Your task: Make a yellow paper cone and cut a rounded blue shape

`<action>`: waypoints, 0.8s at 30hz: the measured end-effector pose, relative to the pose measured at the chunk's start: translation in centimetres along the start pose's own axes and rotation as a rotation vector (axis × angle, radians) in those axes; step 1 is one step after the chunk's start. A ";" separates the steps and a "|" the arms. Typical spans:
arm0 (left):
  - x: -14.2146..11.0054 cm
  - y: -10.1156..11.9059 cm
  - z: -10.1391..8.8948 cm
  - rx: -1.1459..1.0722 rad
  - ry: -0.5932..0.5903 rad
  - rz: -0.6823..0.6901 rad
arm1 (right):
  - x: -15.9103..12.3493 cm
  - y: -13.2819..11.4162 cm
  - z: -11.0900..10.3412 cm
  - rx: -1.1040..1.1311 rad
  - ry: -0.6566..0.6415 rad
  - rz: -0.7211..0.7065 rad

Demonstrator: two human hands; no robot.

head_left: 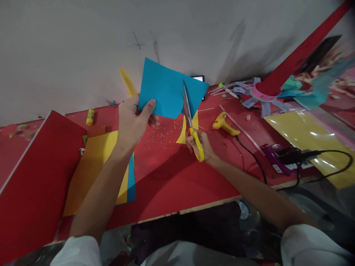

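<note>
My left hand (135, 118) pinches a sheet of blue paper (163, 88) by its lower left corner and holds it up above the table. Around the yellow handles of a pair of scissors (187, 107) my right hand (201, 142) is closed. The scissor blades point up and lie across the right part of the blue sheet, with a cut edge running up from its bottom. Below the blades, a piece of yellow paper (183, 133) shows beside my right hand. Behind my left hand, a yellow strip (128, 82) sticks up.
A yellow glue gun (226, 125) lies to the right, near a purple power strip (280, 157) with black cables. Stacked coloured sheets (91, 159) and a large red board (36, 177) are at left. A glue stick (90, 117) lies behind them. Small scraps dot the red table (172, 184).
</note>
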State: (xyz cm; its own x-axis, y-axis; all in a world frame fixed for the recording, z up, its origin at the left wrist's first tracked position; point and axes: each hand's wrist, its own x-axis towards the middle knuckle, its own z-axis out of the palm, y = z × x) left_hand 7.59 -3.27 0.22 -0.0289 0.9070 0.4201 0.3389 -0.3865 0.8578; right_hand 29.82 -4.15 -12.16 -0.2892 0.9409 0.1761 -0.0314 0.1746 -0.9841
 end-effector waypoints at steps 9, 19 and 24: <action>0.1 -0.1 -0.7 0.107 -0.094 0.060 | 0.4 1.0 0.2 0.046 -0.017 -0.050; 0.6 -0.5 -1.0 0.067 -0.022 0.083 | 0.2 0.3 -0.5 0.027 0.011 -0.038; 0.9 -0.9 -1.2 0.068 0.031 0.120 | 0.5 0.4 -0.2 0.073 -0.011 -0.046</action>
State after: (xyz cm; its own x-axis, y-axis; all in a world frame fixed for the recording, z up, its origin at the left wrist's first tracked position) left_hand 6.15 -2.33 0.18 -0.0133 0.8489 0.5283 0.4049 -0.4785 0.7791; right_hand 29.88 -3.59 -12.43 -0.2959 0.9293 0.2211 -0.1143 0.1954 -0.9740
